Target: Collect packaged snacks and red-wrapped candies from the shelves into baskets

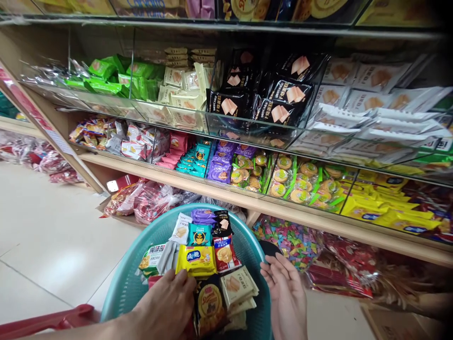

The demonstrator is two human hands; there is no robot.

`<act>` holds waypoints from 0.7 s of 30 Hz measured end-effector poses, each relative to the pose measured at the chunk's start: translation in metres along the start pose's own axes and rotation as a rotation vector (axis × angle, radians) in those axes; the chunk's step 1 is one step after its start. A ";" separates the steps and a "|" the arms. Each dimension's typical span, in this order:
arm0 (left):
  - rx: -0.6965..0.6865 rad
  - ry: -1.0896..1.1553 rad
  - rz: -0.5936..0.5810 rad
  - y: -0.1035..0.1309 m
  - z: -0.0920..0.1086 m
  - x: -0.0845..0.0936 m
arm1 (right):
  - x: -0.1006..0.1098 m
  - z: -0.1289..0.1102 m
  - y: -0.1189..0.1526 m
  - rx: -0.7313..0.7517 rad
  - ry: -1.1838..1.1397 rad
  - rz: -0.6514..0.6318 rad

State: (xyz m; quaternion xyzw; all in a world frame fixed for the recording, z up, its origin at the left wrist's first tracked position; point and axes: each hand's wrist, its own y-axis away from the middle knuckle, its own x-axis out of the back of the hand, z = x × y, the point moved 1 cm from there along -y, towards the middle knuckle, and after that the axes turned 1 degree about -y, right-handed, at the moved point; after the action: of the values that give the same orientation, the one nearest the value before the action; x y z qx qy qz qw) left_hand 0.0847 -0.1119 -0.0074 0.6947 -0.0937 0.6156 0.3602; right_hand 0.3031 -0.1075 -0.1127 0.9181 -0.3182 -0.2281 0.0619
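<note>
A teal plastic basket at the bottom centre holds several wrapped snacks. My left hand reaches over them, its curled fingertips at the lower edge of a yellow packet and beside a black packet with a round gold picture; what lies under the fingers is hidden. At the basket's right rim is my right hand, palm turned up, fingers loosely bent and apart, nothing in it. Cream packets lie between the hands. Purple, teal, white and red packets sit farther back in the basket.
Glass-fronted shelves of sorted snacks span the view ahead. Beneath them are bagged red goods and a bag of colourful small pieces. A red bar lies at the lower left, and a cardboard box at the lower right.
</note>
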 end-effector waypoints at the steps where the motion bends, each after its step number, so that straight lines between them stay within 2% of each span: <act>1: 0.005 0.003 0.008 0.000 0.001 -0.001 | 0.000 0.000 0.000 -0.001 -0.003 0.001; 5: -0.016 0.026 0.011 0.000 0.002 0.003 | 0.000 0.001 -0.004 0.000 -0.009 0.001; 10: -0.038 0.032 -0.041 -0.001 -0.001 0.008 | 0.002 0.004 -0.009 0.000 -0.014 0.003; 17: -0.031 0.016 -0.006 -0.009 -0.002 -0.006 | 0.002 0.003 -0.010 -0.011 0.002 -0.010; 21: -0.027 0.015 0.029 -0.008 -0.004 -0.008 | 0.004 0.007 -0.012 -0.005 -0.001 -0.012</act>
State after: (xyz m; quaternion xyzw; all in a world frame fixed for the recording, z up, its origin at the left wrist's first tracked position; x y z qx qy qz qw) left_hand 0.0848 -0.1064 -0.0184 0.6836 -0.1095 0.6247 0.3612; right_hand 0.3096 -0.1007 -0.1236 0.9197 -0.3122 -0.2299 0.0625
